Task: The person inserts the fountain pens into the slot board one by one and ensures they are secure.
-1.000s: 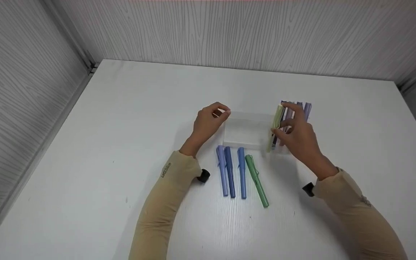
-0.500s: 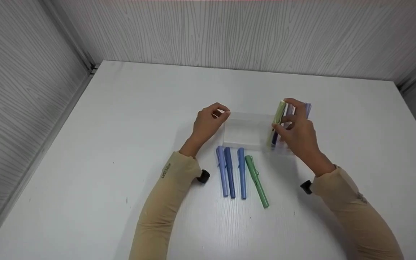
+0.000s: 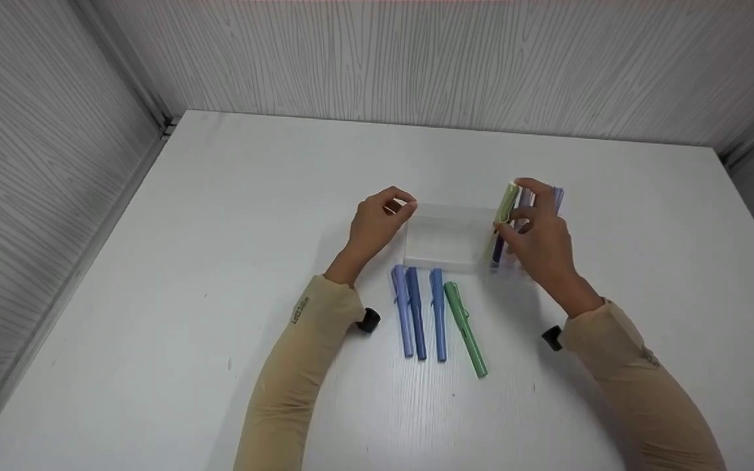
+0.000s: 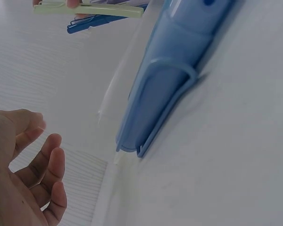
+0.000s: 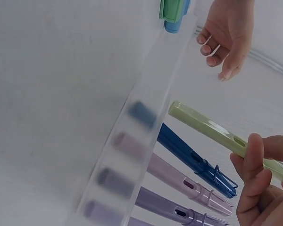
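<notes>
My right hand (image 3: pixel 539 239) pinches a light green pen (image 5: pixel 205 123) between thumb and fingers, slanted over the right part of a clear plastic box (image 3: pixel 446 265). Beside it in that box, in the right wrist view, lie a dark blue pen (image 5: pixel 181 148), a pink pen (image 5: pixel 172 175) and purple pens (image 5: pixel 155 203). My left hand (image 3: pixel 379 219) is at the box's back left corner, its fingers loosely bent. The left wrist view shows nothing between those fingers; whether the fingertips touch the box is hard to tell.
In front of the box, several pens lie on the white table (image 3: pixel 187 261): a lavender pen (image 3: pixel 403 314), a navy pen (image 3: pixel 417 317), a blue pen (image 3: pixel 439 317) and a slanted green pen (image 3: pixel 466 330). Grey wood-grain panels (image 3: pixel 416 65) stand behind and at the sides.
My right hand has shifted slightly, with the light green pen's top end moving up and to the right, so the pen leans more. The left hand stays in place.
</notes>
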Motion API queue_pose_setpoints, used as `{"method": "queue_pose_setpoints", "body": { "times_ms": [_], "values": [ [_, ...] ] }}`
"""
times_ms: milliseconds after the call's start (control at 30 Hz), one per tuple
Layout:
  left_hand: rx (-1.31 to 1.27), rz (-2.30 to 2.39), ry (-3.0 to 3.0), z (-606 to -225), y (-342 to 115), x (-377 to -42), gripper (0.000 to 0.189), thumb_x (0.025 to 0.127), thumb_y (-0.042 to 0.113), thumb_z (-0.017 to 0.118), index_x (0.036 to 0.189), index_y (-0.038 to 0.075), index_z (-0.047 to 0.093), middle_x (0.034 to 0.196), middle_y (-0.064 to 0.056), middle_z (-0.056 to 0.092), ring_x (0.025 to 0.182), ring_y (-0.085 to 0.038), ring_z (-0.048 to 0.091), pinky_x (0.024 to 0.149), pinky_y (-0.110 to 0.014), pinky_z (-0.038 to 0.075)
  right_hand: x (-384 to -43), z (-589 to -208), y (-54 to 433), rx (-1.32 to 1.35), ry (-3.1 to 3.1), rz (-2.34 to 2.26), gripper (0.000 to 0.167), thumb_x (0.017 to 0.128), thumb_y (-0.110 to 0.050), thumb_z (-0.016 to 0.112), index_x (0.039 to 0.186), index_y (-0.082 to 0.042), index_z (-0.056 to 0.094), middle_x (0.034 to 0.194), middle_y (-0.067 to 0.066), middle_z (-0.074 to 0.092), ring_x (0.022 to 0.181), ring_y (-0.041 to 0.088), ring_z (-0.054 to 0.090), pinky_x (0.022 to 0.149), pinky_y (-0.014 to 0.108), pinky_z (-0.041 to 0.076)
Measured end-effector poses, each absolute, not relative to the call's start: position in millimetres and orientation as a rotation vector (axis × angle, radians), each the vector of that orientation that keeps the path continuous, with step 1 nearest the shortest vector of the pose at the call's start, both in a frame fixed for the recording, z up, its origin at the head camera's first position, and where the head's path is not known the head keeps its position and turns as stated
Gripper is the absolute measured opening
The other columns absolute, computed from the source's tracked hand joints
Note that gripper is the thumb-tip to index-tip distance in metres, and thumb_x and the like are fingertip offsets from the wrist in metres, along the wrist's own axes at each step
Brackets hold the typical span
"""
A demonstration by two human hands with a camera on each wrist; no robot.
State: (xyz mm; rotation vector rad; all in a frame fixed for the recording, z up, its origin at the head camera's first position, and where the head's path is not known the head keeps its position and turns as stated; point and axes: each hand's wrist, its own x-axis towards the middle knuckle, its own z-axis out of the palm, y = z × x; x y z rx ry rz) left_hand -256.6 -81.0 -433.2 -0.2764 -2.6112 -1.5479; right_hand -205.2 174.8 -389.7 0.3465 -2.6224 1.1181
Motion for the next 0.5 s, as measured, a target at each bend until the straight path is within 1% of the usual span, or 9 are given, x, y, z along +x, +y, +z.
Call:
{"method": "queue_pose_setpoints", "body": {
  "times_ms": [167, 400, 500],
  "values": [
    [-0.266, -1.552, -2.625, -433.0, -80.9, -256.9, 0.020, 0.094, 0.035, 0.063, 0.105, 0.020, 0.071, 0.093, -0.004, 0.069, 0.084, -0.017, 0.062, 0.066, -0.025, 0.046, -207.9, -395.8, 176.4, 0.338, -2.608, 1.108, 0.066, 0.088, -0.006, 0.068, 0.141, -0.017, 0.030, 0.097, 0.019, 0.071, 0.059, 0.000, 0.056, 0.050, 0.012, 0.043],
    [-0.274, -1.562, -2.617, -433.4, -81.3, -256.8, 0.021, 0.094, 0.035, 0.063, 0.105, 0.019, 0.071, 0.094, -0.005, 0.069, 0.084, -0.017, 0.062, 0.068, -0.027, 0.047, -210.0, -400.1, 176.7, 0.338, -2.612, 1.089, 0.066, 0.088, -0.009, 0.069, 0.141, -0.016, 0.030, 0.096, 0.019, 0.071, 0.065, 0.019, 0.064, 0.051, 0.012, 0.042],
    [-0.281, -1.563, -2.608, -433.7, -81.1, -256.7, 0.020, 0.094, 0.034, 0.063, 0.104, 0.019, 0.071, 0.095, -0.005, 0.070, 0.085, -0.018, 0.062, 0.069, -0.028, 0.048, -209.8, -401.3, 176.9, 0.325, -2.631, 1.077, 0.067, 0.088, -0.010, 0.070, 0.141, -0.017, 0.029, 0.096, 0.019, 0.071, 0.067, 0.023, 0.065, 0.053, 0.014, 0.042]
  ]
}}
